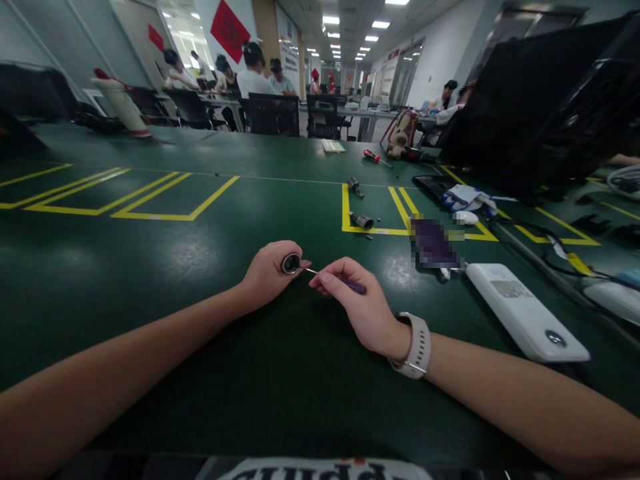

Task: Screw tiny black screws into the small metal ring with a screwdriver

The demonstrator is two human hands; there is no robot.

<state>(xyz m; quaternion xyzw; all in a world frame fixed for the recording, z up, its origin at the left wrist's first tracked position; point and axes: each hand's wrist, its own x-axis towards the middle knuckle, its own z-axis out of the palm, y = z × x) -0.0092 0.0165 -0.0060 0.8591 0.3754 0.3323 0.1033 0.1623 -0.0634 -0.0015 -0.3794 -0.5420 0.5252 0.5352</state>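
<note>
My left hand [270,273] is wrapped round a dark cylindrical metal part [291,263], whose round, ringed end faces me. My right hand [357,300], with a pale watch [414,345] at its wrist, grips a small screwdriver [353,285] by its purple handle. The thin shaft points left and its tip meets the side of the cylindrical part, by the left fingers; the exact contact is too small to make out. Both hands are above the green table [200,373]. Farther off, two similar metal parts, one nearer [363,221] and one behind it [354,185], lie inside a yellow-taped box.
On the right lie a white power bank [525,310], a blurred phone [435,243], a white mouse [466,218], a cloth [470,199] and cables. A red screwdriver [373,156] rests farther back. A large black monitor [540,107] stands at right. People sit at tables behind.
</note>
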